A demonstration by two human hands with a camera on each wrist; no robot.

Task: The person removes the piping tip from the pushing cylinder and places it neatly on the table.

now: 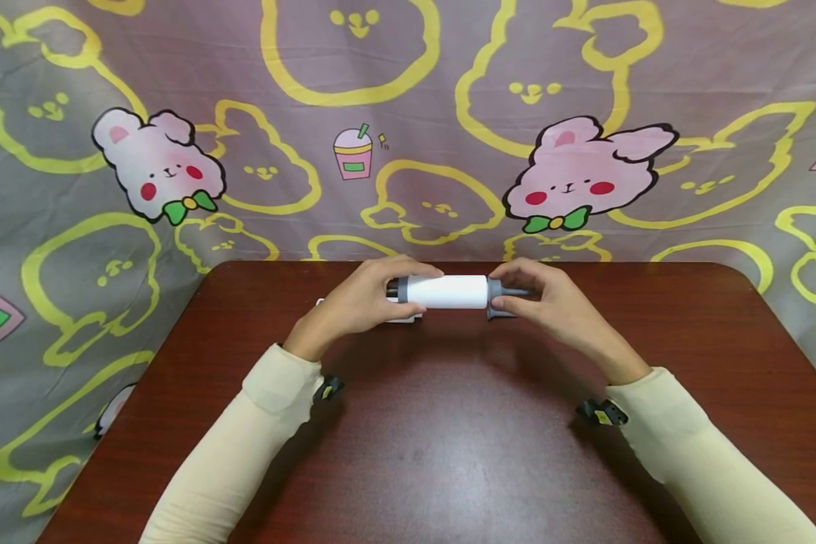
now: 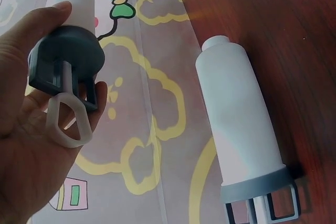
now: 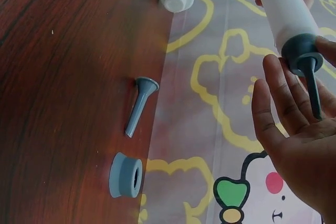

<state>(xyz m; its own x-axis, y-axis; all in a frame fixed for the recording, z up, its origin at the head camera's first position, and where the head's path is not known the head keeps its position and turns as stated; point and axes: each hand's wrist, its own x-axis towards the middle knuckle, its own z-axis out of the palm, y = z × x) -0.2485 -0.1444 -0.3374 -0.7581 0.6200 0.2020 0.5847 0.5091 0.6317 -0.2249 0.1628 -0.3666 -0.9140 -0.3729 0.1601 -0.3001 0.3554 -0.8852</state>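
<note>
Held level above the table's far side is a white syringe (image 1: 449, 292) with grey end pieces. My left hand (image 1: 366, 296) grips its plunger end, thumb on the white barrel near the grey handled cap (image 2: 65, 56). A pale pull ring (image 2: 69, 124) sticks out there over the palm. At the other end my right hand (image 1: 547, 296) holds the grey collar (image 3: 302, 48) between thumb and fingers. A thin grey nozzle (image 3: 313, 90) points out from that collar over the palm.
A second white syringe (image 2: 239, 114), with no nozzle on its neck, lies by the table's far edge beneath my left hand. Near my right hand, a loose grey nozzle (image 3: 139, 106) and a grey ring collar (image 3: 126, 175) lie on the brown table (image 1: 435, 423). A patterned cloth (image 1: 408, 113) hangs behind.
</note>
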